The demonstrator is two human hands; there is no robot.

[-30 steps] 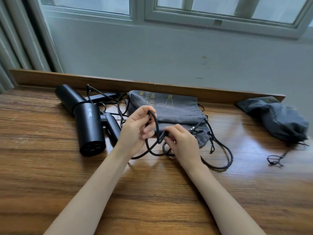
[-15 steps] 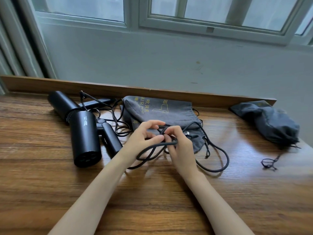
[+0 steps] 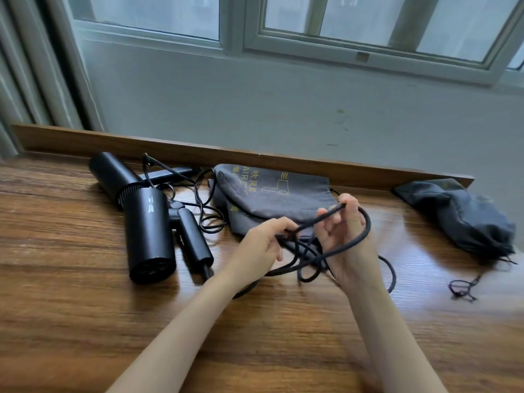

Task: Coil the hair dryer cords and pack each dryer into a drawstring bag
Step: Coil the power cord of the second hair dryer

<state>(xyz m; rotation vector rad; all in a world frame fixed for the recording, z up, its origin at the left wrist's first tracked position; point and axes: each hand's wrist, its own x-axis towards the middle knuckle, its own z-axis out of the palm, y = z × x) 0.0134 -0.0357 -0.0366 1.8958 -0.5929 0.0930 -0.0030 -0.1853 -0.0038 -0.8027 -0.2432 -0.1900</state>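
Note:
A black hair dryer (image 3: 149,232) lies on the wooden table (image 3: 85,321), its folded handle (image 3: 194,242) to its right. A second black dryer (image 3: 112,174) lies behind it. The front dryer's black cord (image 3: 360,239) runs to my hands. My left hand (image 3: 262,249) pinches the gathered loops. My right hand (image 3: 347,239) is raised, palm toward me, holding a stretch of cord while a loop curves around its back. A flat grey drawstring bag (image 3: 272,194) with yellow print lies just behind my hands.
A filled grey drawstring bag (image 3: 465,217) lies at the far right, its drawstring knot (image 3: 462,287) trailing on the table. A wooden ledge (image 3: 283,163) and wall bound the table's back. Thin cord tangles (image 3: 204,205) sit between the dryers and the flat bag.
My right hand has lifted and swung out to the right, drawing a new loop of cord around itself. My left hand stays gripping the gathered coils. The view has tilted slightly.

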